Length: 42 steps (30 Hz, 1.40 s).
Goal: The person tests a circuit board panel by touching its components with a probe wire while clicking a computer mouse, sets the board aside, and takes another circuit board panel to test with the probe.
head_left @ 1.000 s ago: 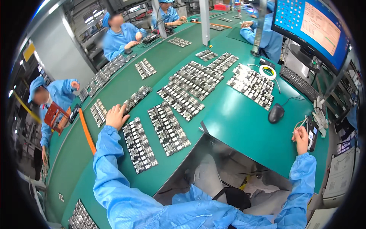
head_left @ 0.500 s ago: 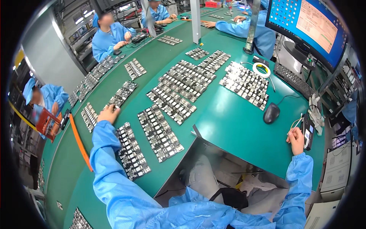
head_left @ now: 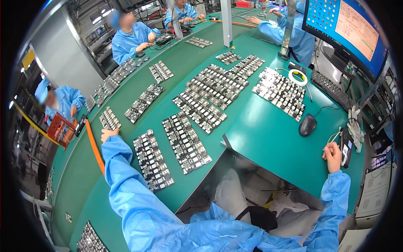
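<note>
Head view: the left hand [head_left: 110, 133] has been shifted, within the last second, from the lower end of the larger board panel [head_left: 144, 103] to the near end of the smaller board panel [head_left: 110, 119]. Its fingertips are hidden, so whether they are clamped or apart cannot be told. The larger panel is now left free on the darker green strip [head_left: 180, 56], so handling there is judged to be finished for the moment. The right hand [head_left: 333, 157] is kept at the far right, its fingertips pinched together on a pale cable [head_left: 333, 136] beside a black device [head_left: 346, 147].

Beside the left hand an orange strip [head_left: 95, 147] is laid. On the green surface [head_left: 252, 143], further board panels [head_left: 184, 140] are spread toward the middle. A mouse [head_left: 307, 125], a tape roll [head_left: 297, 77] and a keyboard [head_left: 331, 89] are set to the right, below a monitor [head_left: 346, 31]. Beyond, co-workers [head_left: 132, 42] in blue are seated along the line, and a red frame [head_left: 62, 126] is seen at left.
</note>
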{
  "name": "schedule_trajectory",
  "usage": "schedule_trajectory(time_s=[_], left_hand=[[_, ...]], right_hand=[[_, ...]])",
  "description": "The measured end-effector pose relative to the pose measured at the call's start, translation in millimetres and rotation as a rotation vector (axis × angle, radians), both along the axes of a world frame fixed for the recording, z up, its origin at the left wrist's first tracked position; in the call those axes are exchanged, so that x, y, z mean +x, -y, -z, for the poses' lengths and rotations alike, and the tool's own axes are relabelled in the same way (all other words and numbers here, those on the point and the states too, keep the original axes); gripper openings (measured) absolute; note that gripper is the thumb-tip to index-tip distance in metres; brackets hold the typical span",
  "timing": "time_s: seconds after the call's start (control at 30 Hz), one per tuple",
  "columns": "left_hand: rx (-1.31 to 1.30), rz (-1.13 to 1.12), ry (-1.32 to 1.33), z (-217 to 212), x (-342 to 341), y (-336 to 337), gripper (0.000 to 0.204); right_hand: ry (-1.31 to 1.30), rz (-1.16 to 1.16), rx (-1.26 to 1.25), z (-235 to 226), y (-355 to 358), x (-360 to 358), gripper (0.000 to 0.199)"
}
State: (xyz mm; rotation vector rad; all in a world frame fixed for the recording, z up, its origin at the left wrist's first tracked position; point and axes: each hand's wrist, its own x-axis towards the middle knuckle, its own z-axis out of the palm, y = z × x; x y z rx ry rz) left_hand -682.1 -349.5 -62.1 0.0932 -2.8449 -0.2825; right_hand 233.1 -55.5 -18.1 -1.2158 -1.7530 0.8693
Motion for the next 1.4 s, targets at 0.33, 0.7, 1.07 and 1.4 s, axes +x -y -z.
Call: schedule_trajectory(time_s=[0.33,0.7,1.07,1.4], left_hand=[[0.015,-0.158,0.053,5,41,-55,0.111],[0.356,-0.006,-0.102,-61,0,24,0.099],[0.721,1.458,0.274,-185,319,-27,0.093],[0.358,2.098,0.320,-122,510,-115,0.097]], right_hand=[[0.042,0.021,0.050,1,6,5,0.013],[-0.091,-0.056,-0.043,-14,2,3,0.010],[-0.179,-0.258,-0.091,-32,17,8,0.013],[-0.307,-0.339,-0.198,-61,72,16,0.013]])
